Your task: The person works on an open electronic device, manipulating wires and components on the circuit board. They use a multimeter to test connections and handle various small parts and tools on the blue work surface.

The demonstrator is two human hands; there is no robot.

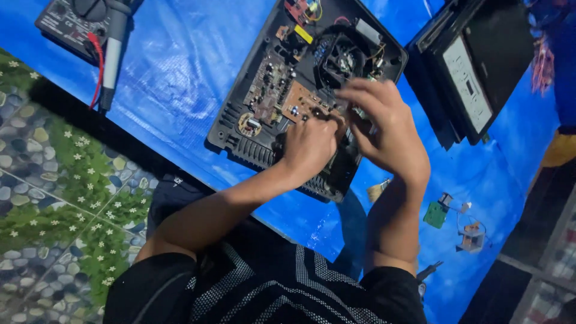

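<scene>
Together both hands, left (309,147) and right (384,123), rest half-curled, empty, fingertips touching the brown circuit board (303,102).

One label, no screens or packages seen.
White rectangular label (467,84) on the black cover panel (480,60), upper right, lying on blue tarp (180,66).

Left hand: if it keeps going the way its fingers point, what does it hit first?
Probably the brown circuit board inside the open black casing; the left hand already has its fingertips at the board's near edge. Depth is unclear.

Both hands (354,135) rest on the opened appliance (306,90), multimeter (78,24) left.
</scene>
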